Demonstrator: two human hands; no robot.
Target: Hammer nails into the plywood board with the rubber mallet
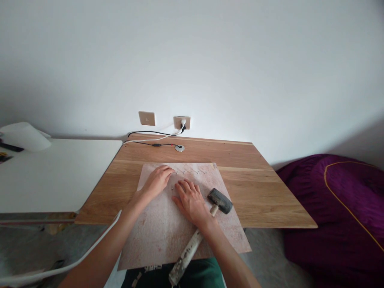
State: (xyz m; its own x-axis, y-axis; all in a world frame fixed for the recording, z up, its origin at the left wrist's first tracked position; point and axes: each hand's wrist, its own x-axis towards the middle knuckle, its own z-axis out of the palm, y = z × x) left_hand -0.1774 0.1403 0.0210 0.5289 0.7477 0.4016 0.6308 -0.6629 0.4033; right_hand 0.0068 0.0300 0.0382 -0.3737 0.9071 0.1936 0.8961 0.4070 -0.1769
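A pinkish, rough-faced board [156, 236] lies on the wooden desk, its near edge reaching over the lap. Several thin nails [191, 172] run in a row near its far edge. At the left end of that row, my left hand [157, 182] is closed, its fingertips pinched at a nail that they mostly hide. My right hand [193, 202] rests flat on the board with fingers spread, holding nothing. Between the hands is a small single nail [172, 187]. A mallet with a black head [220, 201] lies across the board, its worn pale handle passing under my right forearm.
The wooden desk [264, 196] meets a white table [60, 176] on the left. Cables run along the back to a wall socket [182, 122]. A white roll [25, 137] lies far left. A purple beanbag [309, 208] stands right. A white cable [99, 242] crosses the left foreground.
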